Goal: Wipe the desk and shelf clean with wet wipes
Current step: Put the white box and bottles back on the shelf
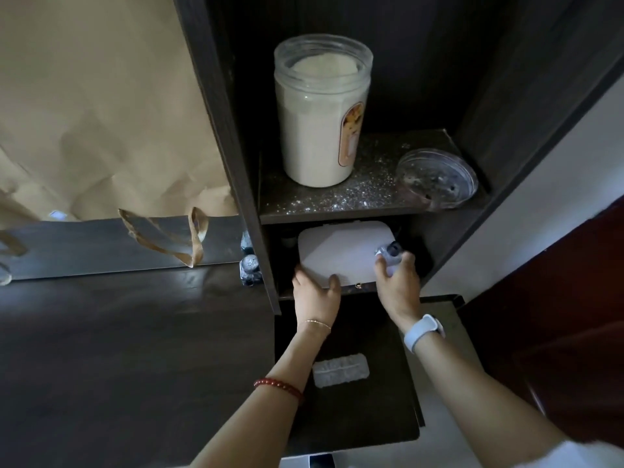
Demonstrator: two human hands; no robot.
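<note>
A flat white box point(344, 251) lies in the lower shelf compartment. My left hand point(314, 295) grips its near left corner, thumb on top. My right hand point(396, 285) holds a small white and dark object point(391, 253) at the box's right edge. Above them, the upper shelf board point(364, 194) is dusted with white powder. A folded white wet wipe point(339, 369) lies on the dark lower surface point(371, 410) between my forearms. The dark desk top point(135, 332) spreads to the left.
An open jar of white powder point(320, 113) stands on the upper shelf, its clear lid point(435, 179) beside it at the right. A brown paper bag point(101, 113) leans above the desk. Small silvery objects point(250, 268) sit by the shelf's side panel point(236, 146).
</note>
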